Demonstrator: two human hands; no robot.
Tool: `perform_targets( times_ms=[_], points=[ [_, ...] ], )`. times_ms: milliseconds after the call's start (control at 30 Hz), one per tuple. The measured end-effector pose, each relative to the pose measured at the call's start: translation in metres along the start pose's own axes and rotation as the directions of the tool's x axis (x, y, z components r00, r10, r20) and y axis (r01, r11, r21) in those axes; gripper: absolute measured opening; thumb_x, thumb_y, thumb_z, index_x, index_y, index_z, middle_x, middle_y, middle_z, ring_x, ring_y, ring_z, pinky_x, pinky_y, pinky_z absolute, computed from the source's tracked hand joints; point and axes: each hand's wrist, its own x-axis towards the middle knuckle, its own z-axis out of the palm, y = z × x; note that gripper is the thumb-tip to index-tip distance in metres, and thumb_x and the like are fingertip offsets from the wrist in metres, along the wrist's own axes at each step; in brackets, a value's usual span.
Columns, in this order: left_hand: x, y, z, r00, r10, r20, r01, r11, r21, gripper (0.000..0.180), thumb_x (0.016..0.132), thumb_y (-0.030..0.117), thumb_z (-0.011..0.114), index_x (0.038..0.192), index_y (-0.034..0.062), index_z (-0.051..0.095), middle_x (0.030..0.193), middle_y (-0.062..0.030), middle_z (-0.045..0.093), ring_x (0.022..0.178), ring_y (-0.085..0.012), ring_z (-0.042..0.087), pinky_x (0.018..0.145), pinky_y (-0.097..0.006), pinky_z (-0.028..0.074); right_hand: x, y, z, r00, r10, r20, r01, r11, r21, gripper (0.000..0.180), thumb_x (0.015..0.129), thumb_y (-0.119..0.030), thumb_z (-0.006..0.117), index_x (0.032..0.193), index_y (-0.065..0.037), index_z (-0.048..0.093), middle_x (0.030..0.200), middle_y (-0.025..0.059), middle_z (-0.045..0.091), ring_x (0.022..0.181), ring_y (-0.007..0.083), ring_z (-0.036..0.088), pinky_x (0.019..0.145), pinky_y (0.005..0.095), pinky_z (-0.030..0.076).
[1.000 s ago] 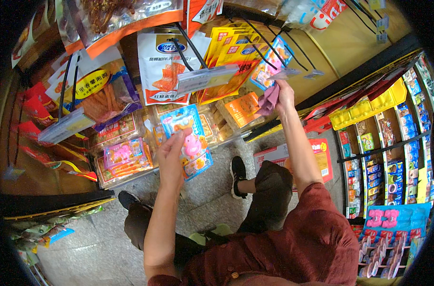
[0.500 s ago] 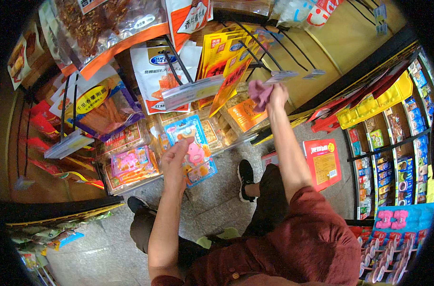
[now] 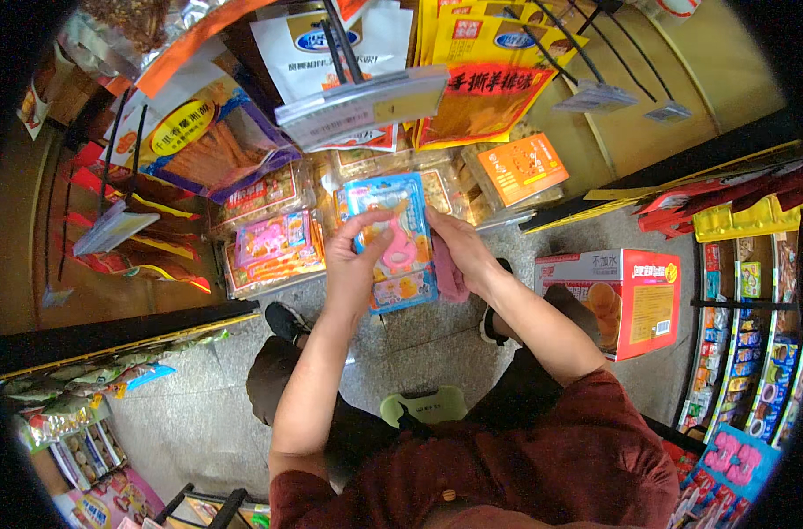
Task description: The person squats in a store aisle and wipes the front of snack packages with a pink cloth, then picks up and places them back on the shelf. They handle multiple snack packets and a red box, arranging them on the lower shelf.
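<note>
A blue blister pack (image 3: 386, 196) with a pink shape and yellow duck pictures is held between my two hands, above the low shelf edge. My left hand (image 3: 356, 249) grips its left side, thumb across the front. Closed at its right edge, my right hand (image 3: 461, 249) also has a mauve cloth (image 3: 450, 273) hanging below the fingers. Behind the pack lie clear boxes of snacks (image 3: 265, 196), one with a pink packet (image 3: 272, 238) on top. An orange-labelled box (image 3: 520, 169) sits to the right.
Snack bags hang on hooks above: a purple-edged bag (image 3: 199, 132), a white bag (image 3: 318, 53) and yellow bags (image 3: 490, 97). Price-tag holders (image 3: 362, 108) jut toward me. A red carton (image 3: 613, 300) stands on the floor at right, near a green stool (image 3: 423, 406).
My right hand has come down and left with the cloth, from beside the hanging yellow bags to the pack's right edge. The view has shifted, showing more of the red carton.
</note>
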Motion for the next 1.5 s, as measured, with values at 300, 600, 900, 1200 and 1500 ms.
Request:
perform_targets(
  times_ms=[300,600,900,1200,1500],
  points=[
    [0.000,0.005,0.013,0.993,0.108,-0.058,-0.120,0.951,-0.284,0.051,0.081,-0.008,0.063,0.126,0.0095,0.045,0.118,-0.0083,0.057,0.109,-0.0146,0.054,0.094,-0.028,0.044,-0.014,-0.008,0.001,0.980,-0.192,0.060,0.200,0.894,-0.401,0.033,0.090,-0.017,0.063,0.116,-0.002,0.052,0.090,0.0084,0.065,0.082,0.0093,0.059,0.071,0.0232,0.047],
    [-0.001,0.012,0.003,0.930,-0.319,0.181,0.362,0.724,-0.587,0.057,0.096,0.050,0.040,0.134,0.0079,0.044,0.127,-0.0108,0.056,0.114,-0.0247,0.056,0.098,-0.043,0.043,-0.021,-0.019,0.012,0.932,-0.361,0.027,0.340,0.848,-0.406,0.028,0.088,-0.013,0.063,0.111,-0.002,0.050,0.087,0.0093,0.065,0.074,0.0097,0.059,0.062,0.0247,0.046],
    [-0.005,0.006,-0.004,0.918,-0.338,0.206,0.388,0.669,-0.634,0.059,0.095,0.052,0.039,0.134,0.0074,0.044,0.130,-0.0107,0.055,0.116,-0.0269,0.055,0.099,-0.045,0.042,-0.010,-0.015,0.009,0.915,-0.375,0.149,0.403,0.828,-0.389,0.018,0.090,-0.016,0.060,0.091,0.002,0.058,0.061,0.0062,0.058,0.031,0.0124,0.046,0.030,0.0293,0.032],
    [-0.004,0.002,-0.002,0.941,-0.311,0.136,0.326,0.714,-0.619,0.051,0.096,0.042,0.048,0.133,0.0076,0.045,0.132,-0.0086,0.053,0.121,-0.0250,0.051,0.104,-0.043,0.037,-0.025,-0.041,0.006,0.964,-0.229,0.134,0.264,0.873,-0.411,0.018,0.092,-0.019,0.058,0.090,-0.001,0.061,0.047,0.0023,0.051,0.027,0.0119,0.042,0.025,0.0297,0.026],
    [0.003,0.007,-0.008,0.980,-0.190,0.051,0.184,0.789,-0.586,0.046,0.095,0.035,0.053,0.132,0.0084,0.046,0.130,-0.0060,0.055,0.120,-0.0221,0.051,0.103,-0.041,0.037,-0.010,-0.057,-0.012,0.959,-0.258,0.118,0.283,0.856,-0.432,0.015,0.093,-0.017,0.058,0.096,-0.004,0.065,0.065,-0.0025,0.060,0.039,0.0024,0.046,0.032,0.0208,0.029]
  ],
)
